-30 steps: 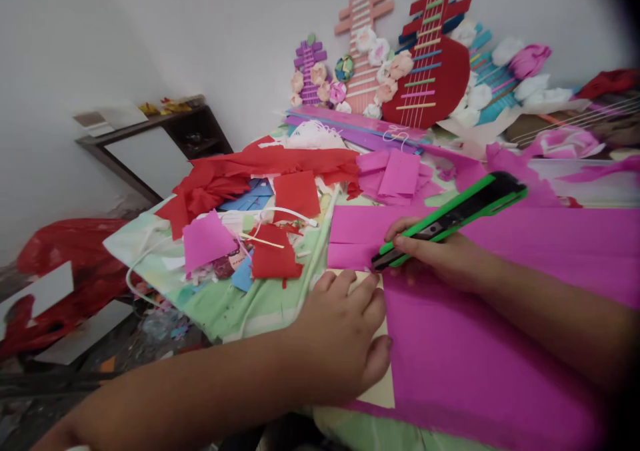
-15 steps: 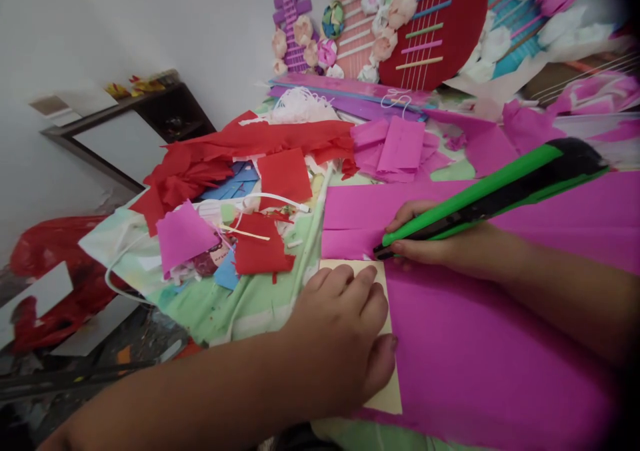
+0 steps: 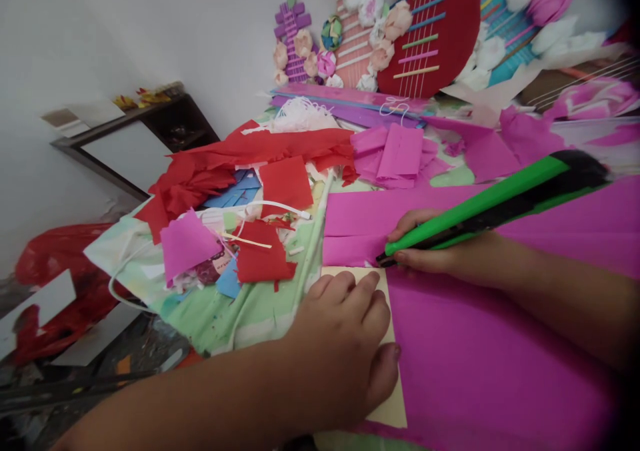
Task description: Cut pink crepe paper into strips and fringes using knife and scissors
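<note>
My right hand (image 3: 425,244) grips a green and black utility knife (image 3: 493,204), its tip low at the top edge of a cream card (image 3: 395,397). Beneath the tip lies a large magenta paper sheet (image 3: 480,344), with a crease or cut line running across its upper part. My left hand (image 3: 350,331) presses down on the cream card, fingers lying on it and thumb at its right edge. Part of the card is hidden under that hand. The blade itself is too small to make out.
Left of the sheet lie red paper squares (image 3: 265,254), a magenta square (image 3: 189,244) and a white cable (image 3: 280,205) on a green cloth (image 3: 210,324). Behind are crumpled red paper (image 3: 260,145), magenta pieces (image 3: 400,151) and guitar-shaped crafts (image 3: 430,44) with paper flowers.
The whole view has shifted slightly, so things sit a little lower. Both hands keep nearly the same places on the card and sheet, with the knife tip still by the card's top edge.
</note>
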`<action>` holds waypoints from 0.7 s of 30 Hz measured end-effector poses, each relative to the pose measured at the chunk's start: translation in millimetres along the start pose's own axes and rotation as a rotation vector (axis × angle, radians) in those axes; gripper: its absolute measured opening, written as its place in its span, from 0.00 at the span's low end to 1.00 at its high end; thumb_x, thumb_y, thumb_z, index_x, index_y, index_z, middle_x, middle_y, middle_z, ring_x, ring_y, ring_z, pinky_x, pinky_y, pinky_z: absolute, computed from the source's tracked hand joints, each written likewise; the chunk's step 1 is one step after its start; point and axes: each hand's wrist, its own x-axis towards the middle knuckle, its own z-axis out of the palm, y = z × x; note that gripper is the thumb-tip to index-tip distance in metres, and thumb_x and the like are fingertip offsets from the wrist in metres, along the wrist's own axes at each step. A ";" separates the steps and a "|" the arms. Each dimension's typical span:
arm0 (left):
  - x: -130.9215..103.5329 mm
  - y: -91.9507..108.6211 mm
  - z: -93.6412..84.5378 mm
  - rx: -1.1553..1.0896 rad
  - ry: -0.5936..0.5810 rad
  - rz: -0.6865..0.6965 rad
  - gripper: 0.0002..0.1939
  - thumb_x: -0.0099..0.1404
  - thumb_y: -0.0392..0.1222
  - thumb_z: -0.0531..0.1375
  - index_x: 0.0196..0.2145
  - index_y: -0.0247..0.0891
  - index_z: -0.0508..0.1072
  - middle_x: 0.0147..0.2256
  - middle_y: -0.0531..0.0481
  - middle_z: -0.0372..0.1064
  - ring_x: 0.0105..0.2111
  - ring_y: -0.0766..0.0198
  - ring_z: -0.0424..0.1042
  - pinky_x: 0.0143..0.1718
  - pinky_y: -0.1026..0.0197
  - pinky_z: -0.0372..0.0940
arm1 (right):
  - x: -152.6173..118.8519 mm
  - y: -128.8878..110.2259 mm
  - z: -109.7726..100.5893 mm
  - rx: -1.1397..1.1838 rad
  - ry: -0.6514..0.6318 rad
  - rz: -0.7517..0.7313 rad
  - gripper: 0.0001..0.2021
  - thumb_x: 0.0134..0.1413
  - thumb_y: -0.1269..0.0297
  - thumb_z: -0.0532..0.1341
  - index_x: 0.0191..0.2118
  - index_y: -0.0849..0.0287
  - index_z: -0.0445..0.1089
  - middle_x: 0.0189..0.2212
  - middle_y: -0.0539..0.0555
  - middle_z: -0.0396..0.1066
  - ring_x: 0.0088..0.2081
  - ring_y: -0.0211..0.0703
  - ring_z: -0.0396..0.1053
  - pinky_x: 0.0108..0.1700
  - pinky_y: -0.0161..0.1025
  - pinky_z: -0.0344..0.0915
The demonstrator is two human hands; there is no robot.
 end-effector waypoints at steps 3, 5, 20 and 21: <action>0.1 0.3 -1.4 -0.003 -0.001 0.002 0.19 0.58 0.45 0.50 0.43 0.31 0.67 0.49 0.39 0.62 0.43 0.49 0.62 0.41 0.44 0.60 | -0.5 -1.6 -1.4 -0.003 -0.015 -0.007 0.14 0.42 0.55 0.59 0.33 0.59 0.68 0.30 0.51 0.70 0.31 0.37 0.68 0.34 0.34 0.65; 0.3 0.3 -1.7 -0.003 -0.003 -0.001 0.20 0.58 0.45 0.50 0.43 0.31 0.67 0.49 0.38 0.62 0.43 0.49 0.62 0.41 0.44 0.60 | -0.5 -2.1 -1.4 -0.012 -0.010 -0.023 0.14 0.42 0.55 0.59 0.33 0.59 0.68 0.31 0.51 0.70 0.31 0.37 0.68 0.34 0.34 0.64; -0.1 -0.7 -1.6 -0.004 -0.004 0.003 0.18 0.59 0.44 0.50 0.42 0.32 0.68 0.49 0.40 0.62 0.42 0.49 0.61 0.41 0.44 0.60 | -1.4 -4.9 -2.3 -0.039 -0.023 -0.036 0.13 0.44 0.55 0.58 0.33 0.58 0.69 0.31 0.52 0.71 0.31 0.37 0.67 0.34 0.33 0.64; -0.1 -0.8 -1.4 -0.002 -0.003 0.002 0.18 0.59 0.45 0.50 0.42 0.32 0.68 0.49 0.41 0.62 0.42 0.49 0.61 0.41 0.44 0.60 | -1.1 -5.0 -1.7 -0.055 -0.026 -0.043 0.12 0.45 0.56 0.58 0.32 0.58 0.69 0.31 0.52 0.71 0.31 0.37 0.67 0.34 0.33 0.64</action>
